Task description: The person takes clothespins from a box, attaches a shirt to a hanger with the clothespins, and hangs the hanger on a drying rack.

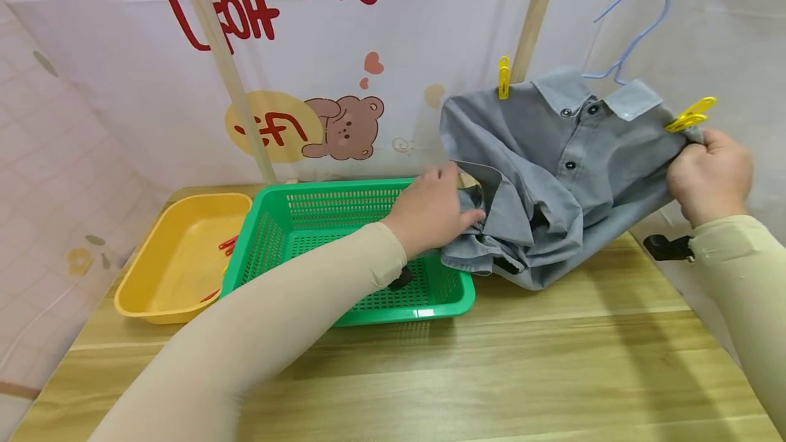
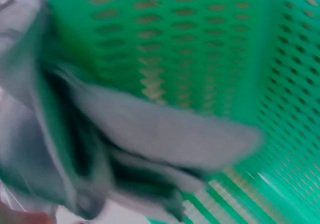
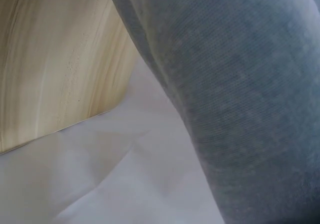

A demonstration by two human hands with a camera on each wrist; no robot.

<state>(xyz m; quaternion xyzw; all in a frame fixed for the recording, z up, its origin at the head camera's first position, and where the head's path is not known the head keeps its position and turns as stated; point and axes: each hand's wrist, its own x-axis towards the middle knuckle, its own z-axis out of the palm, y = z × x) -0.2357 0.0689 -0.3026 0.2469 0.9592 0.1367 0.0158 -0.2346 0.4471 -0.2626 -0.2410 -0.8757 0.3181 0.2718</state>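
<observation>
A grey button-up shirt (image 1: 589, 155) hangs on a light-blue hanger (image 1: 645, 29), bunched on its left side. One yellow clothespin (image 1: 504, 78) is clipped at its left shoulder, another yellow clothespin (image 1: 690, 116) near the right shoulder. My right hand (image 1: 712, 172) grips the shirt's right shoulder with curled fingers, just below that clip. Over the basket's right end, my left hand (image 1: 430, 210) is at the bunched cloth, thumb and fingers apart, slightly blurred. In the left wrist view a folded part of the shirt (image 2: 165, 129) hangs over the basket; grey cloth (image 3: 250, 99) fills the right wrist view's right side.
Below my left hand a green perforated basket (image 1: 254, 224) stands on the wooden table (image 1: 522, 367). To its left is a yellow tray (image 1: 178, 251) with several red clothespins (image 1: 228, 244). Two wooden poles (image 1: 228, 74) rise behind, before a printed cloth backdrop (image 1: 417, 33).
</observation>
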